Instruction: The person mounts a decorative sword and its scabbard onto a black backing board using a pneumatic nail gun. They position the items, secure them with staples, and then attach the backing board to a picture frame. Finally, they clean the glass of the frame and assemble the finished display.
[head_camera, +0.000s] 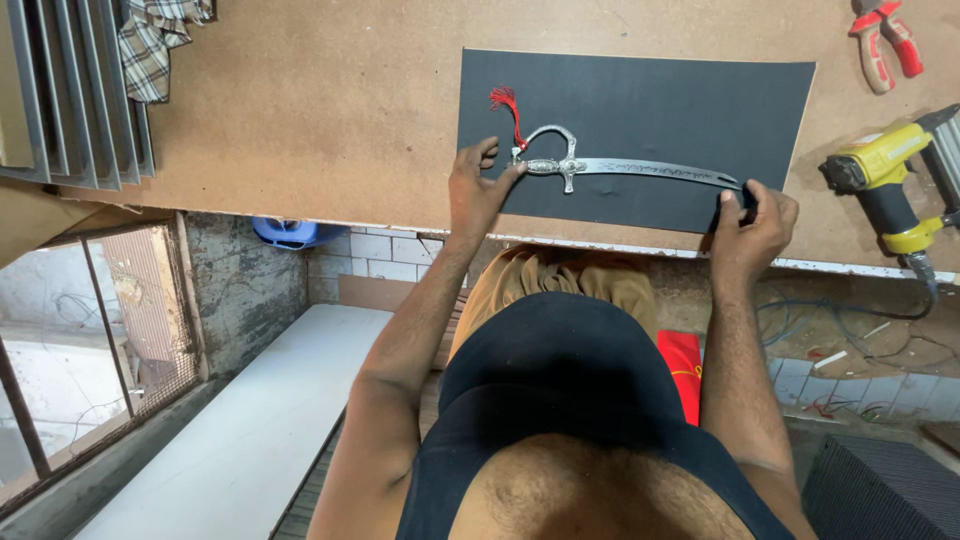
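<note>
- My left hand (478, 190) pins the sword (620, 168) hilt with spread fingertips, nothing gripped.
- My right hand (752, 225) pinches the tip at 3 o'clock, steadying it flat.
- Sword lies across the black sheet (640, 100); nailer (885, 180) beyond, at 3.

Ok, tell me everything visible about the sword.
The sword is small, silvery and metal-looking, with a curved blade, crossguard, looped knuckle guard and a red tassel at the hilt. It lies flat on the black sheet, hilt leftward. The left hand touches the hilt; the right hand touches the tip.
</note>
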